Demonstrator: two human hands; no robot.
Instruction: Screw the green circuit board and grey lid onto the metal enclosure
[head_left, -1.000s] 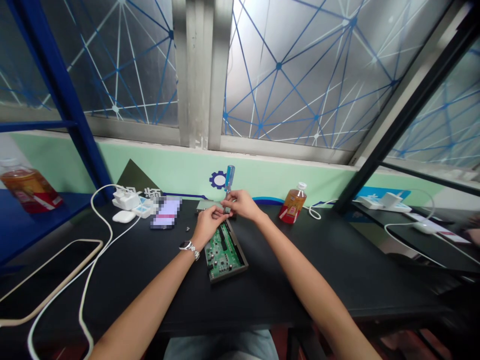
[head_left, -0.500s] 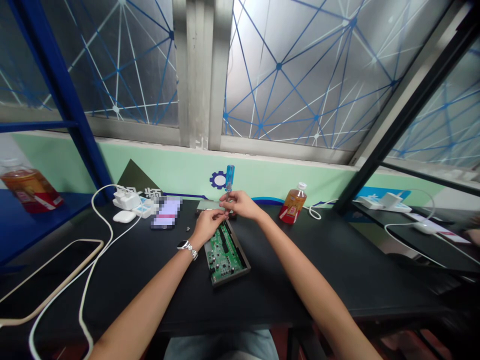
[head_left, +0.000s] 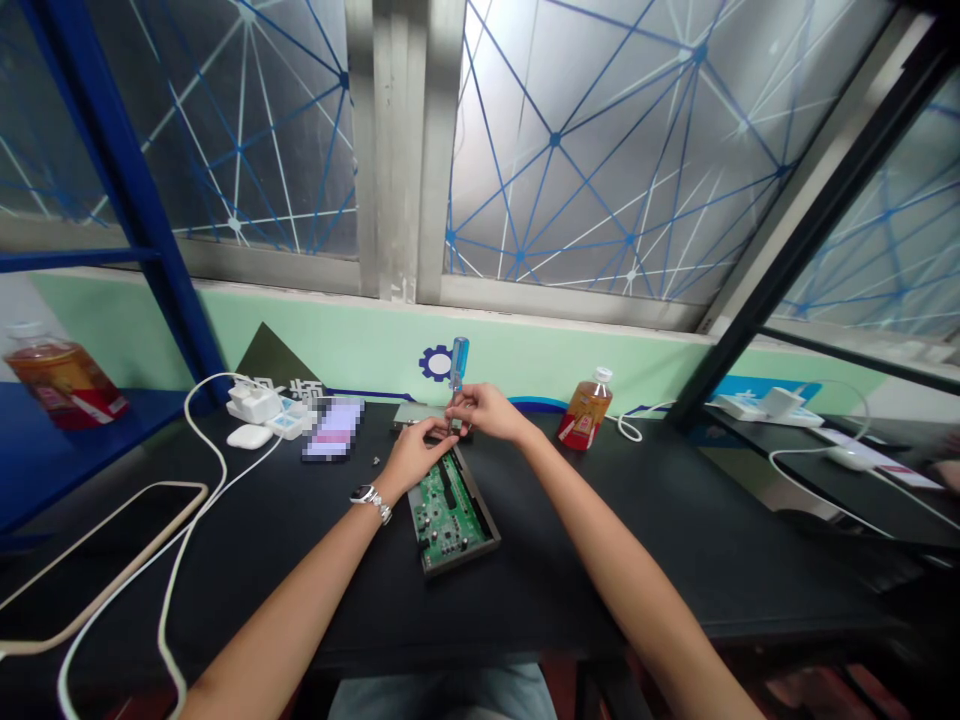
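A green circuit board in a grey metal tray (head_left: 448,509) lies on the black table (head_left: 570,560) in front of me. My right hand (head_left: 486,411) is closed around a screwdriver with a clear blue handle (head_left: 458,361), held upright over the board's far end. My left hand (head_left: 415,451), with a wristwatch on the wrist, pinches at the screwdriver's tip, fingers pressed together. What they hold there is too small to see.
A small screw (head_left: 376,460) lies left of the board. White chargers, an earbud case (head_left: 248,436) and cables sit at far left, a phone (head_left: 112,535) near the left edge. An orange drink bottle (head_left: 586,409) stands right of my hands; another is on the blue shelf (head_left: 56,380).
My hands and the screwdriver stayed over the board's far end, shifting only slightly. The board has turned a little on the table.
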